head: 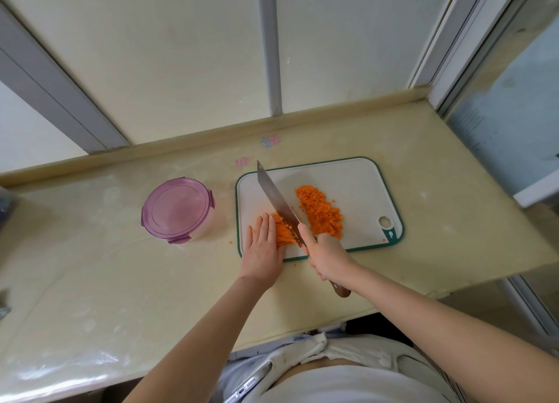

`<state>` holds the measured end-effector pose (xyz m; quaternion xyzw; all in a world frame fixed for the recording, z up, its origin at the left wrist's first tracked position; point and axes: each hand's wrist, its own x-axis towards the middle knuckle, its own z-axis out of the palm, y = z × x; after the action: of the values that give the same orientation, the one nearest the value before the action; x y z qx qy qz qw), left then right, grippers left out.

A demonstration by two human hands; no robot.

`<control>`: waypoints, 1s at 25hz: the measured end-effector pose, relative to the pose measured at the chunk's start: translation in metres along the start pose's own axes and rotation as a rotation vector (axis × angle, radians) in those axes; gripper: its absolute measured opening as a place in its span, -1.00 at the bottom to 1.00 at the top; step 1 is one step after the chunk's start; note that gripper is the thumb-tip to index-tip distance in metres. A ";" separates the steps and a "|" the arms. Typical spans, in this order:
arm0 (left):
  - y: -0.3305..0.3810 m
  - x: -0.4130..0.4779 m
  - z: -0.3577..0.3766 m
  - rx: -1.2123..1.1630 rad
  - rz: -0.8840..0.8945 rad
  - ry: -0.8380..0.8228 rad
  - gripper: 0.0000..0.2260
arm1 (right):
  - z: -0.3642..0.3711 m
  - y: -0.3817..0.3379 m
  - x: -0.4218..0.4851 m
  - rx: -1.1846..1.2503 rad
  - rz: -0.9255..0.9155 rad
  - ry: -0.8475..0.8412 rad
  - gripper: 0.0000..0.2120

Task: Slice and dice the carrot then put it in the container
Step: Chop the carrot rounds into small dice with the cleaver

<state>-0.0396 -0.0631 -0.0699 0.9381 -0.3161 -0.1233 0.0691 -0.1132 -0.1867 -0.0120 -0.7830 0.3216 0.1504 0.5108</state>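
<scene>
On the white, green-rimmed cutting board [357,175] lies a heap of diced carrot [320,210] towards the right. A bundle of carrot strips [282,231] lies at the board's front left. My left hand [262,248] rests flat on the strips with straight fingers. My right hand [326,255] grips the wooden handle of a cleaver [276,201], forefinger along the blade. The blade's edge sits on the strips just right of my left fingers. The round container [178,210] with a purple clip lid stands shut on the counter, left of the board.
The beige counter [121,281] runs left to a plastic-covered area near its front edge. A raised lip and window frames stand behind the board. A few carrot crumbs lie beside the board's left edge and front edge. The counter's right edge drops off beyond the board.
</scene>
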 end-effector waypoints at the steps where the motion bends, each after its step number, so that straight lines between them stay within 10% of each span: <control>1: 0.000 0.000 0.001 -0.008 -0.001 -0.017 -0.46 | 0.001 0.001 -0.002 -0.007 0.009 -0.015 -0.44; 25: 0.001 -0.001 0.008 0.106 0.011 -0.051 -0.50 | 0.024 0.001 0.005 -0.200 -0.067 0.044 -0.43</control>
<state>-0.0433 -0.0639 -0.0772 0.9353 -0.3289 -0.1298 0.0121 -0.1083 -0.1671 -0.0262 -0.8435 0.2898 0.1473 0.4276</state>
